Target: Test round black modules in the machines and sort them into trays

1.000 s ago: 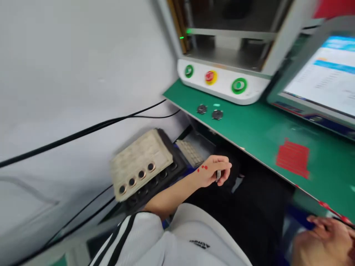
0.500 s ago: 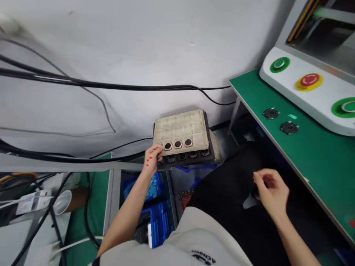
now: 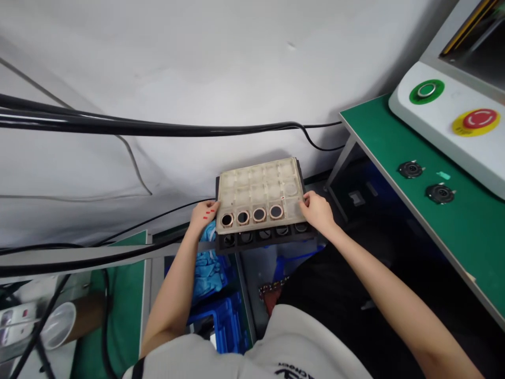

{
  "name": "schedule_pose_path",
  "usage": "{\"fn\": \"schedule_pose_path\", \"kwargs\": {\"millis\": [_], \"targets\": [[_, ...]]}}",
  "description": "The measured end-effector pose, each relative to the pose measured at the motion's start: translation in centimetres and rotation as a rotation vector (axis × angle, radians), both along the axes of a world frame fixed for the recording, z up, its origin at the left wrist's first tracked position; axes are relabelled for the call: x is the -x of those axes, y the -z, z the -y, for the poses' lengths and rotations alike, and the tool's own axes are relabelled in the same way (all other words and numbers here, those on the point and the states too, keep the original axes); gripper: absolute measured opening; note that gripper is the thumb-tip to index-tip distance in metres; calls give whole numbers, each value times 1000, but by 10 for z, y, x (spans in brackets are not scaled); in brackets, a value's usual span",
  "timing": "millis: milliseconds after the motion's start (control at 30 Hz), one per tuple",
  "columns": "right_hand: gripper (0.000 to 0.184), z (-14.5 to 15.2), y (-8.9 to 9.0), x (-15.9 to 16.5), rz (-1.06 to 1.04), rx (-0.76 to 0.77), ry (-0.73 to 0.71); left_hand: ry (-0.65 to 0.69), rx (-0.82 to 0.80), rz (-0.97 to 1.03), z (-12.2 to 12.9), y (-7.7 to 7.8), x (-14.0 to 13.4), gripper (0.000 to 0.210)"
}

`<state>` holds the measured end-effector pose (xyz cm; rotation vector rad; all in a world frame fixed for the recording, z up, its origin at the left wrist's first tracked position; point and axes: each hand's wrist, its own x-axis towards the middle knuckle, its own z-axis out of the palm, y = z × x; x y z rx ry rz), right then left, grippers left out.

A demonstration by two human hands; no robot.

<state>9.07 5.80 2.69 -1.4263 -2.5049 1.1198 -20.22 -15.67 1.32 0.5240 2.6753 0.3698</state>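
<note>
A worker's left hand (image 3: 204, 215) and right hand (image 3: 319, 213) pinch the opposite side edges of a beige, rectangular compartment tray (image 3: 257, 183) atop a black, pocketed tray (image 3: 255, 239). Four round, dark-faced discs with copper-coloured rims (image 3: 259, 214) (all in one row) run along its near edge from the near left corner. Two round black parts (image 3: 441, 193) lie on the green bench (image 3: 374, 129).

We counted two hands (image 3: 319, 210), one pale tray (image 3: 252, 181) with four copper-rimmed discs (image 3: 259, 214), and one black tray (image 3: 252, 246). On the green table (image 3: 374, 123) we saw two round black parts (image 3: 440, 193) and one teal scrap (image 3: 443, 175). The white panel (image 3: 437, 118) showed us one green button (image 3: 426, 90) and one red button (image 3: 480, 118).
</note>
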Motion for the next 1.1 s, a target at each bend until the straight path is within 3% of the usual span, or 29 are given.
{"fn": "schedule_pose_path", "kwargs": {"millis": [133,333,567,733,900,1000,1100], "targets": [[28,-5,2,1,60,18,9,43,43,-2,-3,7,1,30],[30,-6,8,9,85,90,40,50,24,-6,-4,4,4,24],[32,0,-3,13,-77,118,100,3,-112,-29,-2,-3,-1,20],[21,-4,-28,16,-261,138,85,-95,-246,35,2,-16,0,24],[5,-16,-56,24,-407,126,23,-197,-381,50,0,-42,6,24],[6,-20,-58,28,-419,141,7,-223,-436,77,-1,-52,9,23],[5,-17,-49,28,-401,184,23,-249,-456,126,-1,-50,9,23]]}}
